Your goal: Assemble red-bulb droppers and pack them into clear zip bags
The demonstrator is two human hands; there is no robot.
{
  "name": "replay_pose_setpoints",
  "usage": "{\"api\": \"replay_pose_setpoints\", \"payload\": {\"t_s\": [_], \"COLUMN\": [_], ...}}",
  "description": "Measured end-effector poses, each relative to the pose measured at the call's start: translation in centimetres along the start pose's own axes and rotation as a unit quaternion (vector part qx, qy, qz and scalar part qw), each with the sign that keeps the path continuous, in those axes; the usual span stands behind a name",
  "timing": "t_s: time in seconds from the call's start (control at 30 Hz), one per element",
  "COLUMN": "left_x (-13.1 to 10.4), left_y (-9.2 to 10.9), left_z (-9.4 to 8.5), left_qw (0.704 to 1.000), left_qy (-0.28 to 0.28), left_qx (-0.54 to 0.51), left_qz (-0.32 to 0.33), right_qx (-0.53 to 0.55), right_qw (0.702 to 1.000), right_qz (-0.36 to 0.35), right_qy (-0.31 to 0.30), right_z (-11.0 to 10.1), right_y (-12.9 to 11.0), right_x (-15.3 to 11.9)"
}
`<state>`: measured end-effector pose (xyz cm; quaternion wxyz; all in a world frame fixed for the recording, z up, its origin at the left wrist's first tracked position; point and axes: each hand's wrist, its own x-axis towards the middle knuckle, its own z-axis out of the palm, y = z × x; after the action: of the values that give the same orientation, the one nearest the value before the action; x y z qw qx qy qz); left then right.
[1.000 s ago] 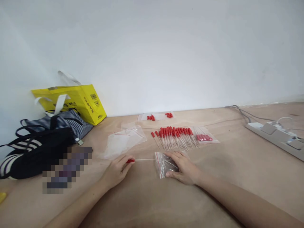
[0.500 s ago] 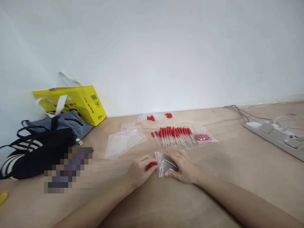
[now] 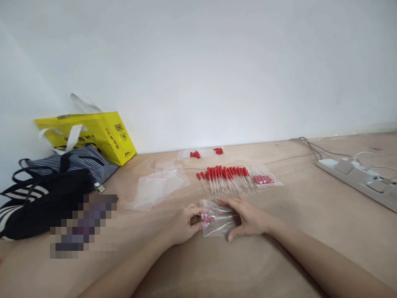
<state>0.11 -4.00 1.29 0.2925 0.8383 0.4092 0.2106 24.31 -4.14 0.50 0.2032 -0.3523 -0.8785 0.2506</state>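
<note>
A clear zip bag (image 3: 218, 225) with a red line at its left edge lies on the wooden table (image 3: 263, 269). Red-topped pieces (image 3: 209, 219) show inside the bag near that edge. My left hand (image 3: 186, 223) is at the bag's mouth, its fingertips closed on the edge. My right hand (image 3: 249, 217) rests over the far right end of the bag with thumb and fingers apart. Behind the bag lies a row of several red-topped droppers (image 3: 226, 178), and a filled bag (image 3: 263, 179) is at the row's right end.
Flat clear bags (image 3: 158, 186) lie left of the droppers. Small red caps (image 3: 218, 151) sit on plastic near the wall. A yellow bag (image 3: 114, 140), a striped bag (image 3: 99, 163) and a black bag (image 3: 62, 203) stand left. A power strip (image 3: 356, 176) is at right.
The red pieces that were in my left fingers outside the bag now show inside it. My right hand has shifted right and its fingers have spread, uncovering more of the bag.
</note>
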Motion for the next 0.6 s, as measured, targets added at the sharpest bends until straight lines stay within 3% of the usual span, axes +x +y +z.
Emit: {"api": "replay_pose_setpoints", "payload": {"t_s": [0.1,0.4,0.53,0.57,0.6], "left_x": [0.1,0.7,0.9,1.2,1.7], "left_y": [-0.4,-1.2,-1.7,-1.9,-2.2], "left_z": [-0.2,1.3,-1.5,-2.4,-3.4], "left_qw": [1.000,0.992,1.000,0.996,0.986], "left_qy": [0.001,0.096,-0.002,-0.027,-0.018], "left_qx": [-0.004,-0.001,0.024,0.082,0.160], "left_qz": [-0.003,-0.079,-0.013,0.021,0.048], "right_qx": [0.010,0.034,0.037,0.039,0.041], "right_qw": [1.000,0.999,0.999,0.999,0.999], "right_qz": [0.017,0.031,0.029,0.029,0.030], "right_qy": [0.006,0.019,0.022,0.021,0.020], "right_z": [-0.4,0.4,0.3,0.3,0.2], "right_y": [0.8,0.7,0.7,0.7,0.6], "right_x": [-0.5,-0.1,-0.1,-0.1,-0.1]}}
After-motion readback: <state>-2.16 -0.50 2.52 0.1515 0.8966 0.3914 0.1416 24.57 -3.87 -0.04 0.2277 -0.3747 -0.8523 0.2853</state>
